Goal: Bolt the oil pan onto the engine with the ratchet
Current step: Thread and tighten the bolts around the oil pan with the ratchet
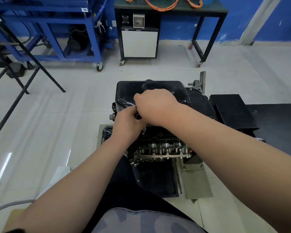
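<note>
Looking down from my head, my right hand (155, 106) is curled over the dark handle of the ratchet (138, 116), which lies under my knuckles at the near left side of the black oil pan (129, 91). The pan sits on top of the engine (160, 148). My left hand (126, 125) grips the ratchet from the left, touching my right. Just below my fingers, the thin steel extension (144, 129) stands upright at the pan's near edge.

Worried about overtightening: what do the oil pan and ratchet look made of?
The oil pan looks like black painted sheet metal, glossy with soft highlights; plastic can't be excluded. The ratchet shows a bright bare-metal shaft, probably steel; the rest is mostly hidden.
</note>
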A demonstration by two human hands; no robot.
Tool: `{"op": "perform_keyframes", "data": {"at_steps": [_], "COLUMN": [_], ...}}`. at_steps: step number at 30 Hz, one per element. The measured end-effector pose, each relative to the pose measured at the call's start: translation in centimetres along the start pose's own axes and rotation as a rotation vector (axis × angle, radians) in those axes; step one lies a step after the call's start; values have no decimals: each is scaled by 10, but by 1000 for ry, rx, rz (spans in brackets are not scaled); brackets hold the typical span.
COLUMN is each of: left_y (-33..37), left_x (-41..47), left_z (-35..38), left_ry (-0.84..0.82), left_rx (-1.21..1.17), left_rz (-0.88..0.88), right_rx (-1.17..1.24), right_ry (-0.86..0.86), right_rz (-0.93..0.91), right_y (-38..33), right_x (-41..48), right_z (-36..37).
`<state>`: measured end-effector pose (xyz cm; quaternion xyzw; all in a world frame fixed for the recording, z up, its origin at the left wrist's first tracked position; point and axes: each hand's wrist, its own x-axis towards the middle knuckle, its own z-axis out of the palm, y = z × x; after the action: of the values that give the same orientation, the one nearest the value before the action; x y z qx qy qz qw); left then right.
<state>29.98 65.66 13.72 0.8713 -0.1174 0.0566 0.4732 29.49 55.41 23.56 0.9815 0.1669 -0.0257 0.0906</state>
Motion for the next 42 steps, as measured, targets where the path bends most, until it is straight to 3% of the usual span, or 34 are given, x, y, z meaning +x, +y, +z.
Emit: {"op": "perform_keyframes", "data": {"at_steps": [7,14,20,23,28,35,42], "left_y": [-6,-5,-10,-13,-13,3,6], "left_x": [2,1,2,2,2,6,15], "left_z": [2,0,-5,-11,-16,-17,-18], "left_ry": [-71,-22,-51,-64,-154,-136,-248], "left_rx": [12,-34,24,77,168,450,535], "left_rz": [62,108,222,283,357,283,501], "right_rx": [87,-47,203,75,-109,-33,-135], "right_ry": [-17,56,-38,-37,84,107,62], "right_rz": [-111,16,-11,-28,-229,69,-245], "right_y": [8,7,26,33,31,14,34], "right_x": [-7,-4,-4,-7,-3,-16,-10], "right_z": [2,7,2,-7,-10,-2,-9]}}
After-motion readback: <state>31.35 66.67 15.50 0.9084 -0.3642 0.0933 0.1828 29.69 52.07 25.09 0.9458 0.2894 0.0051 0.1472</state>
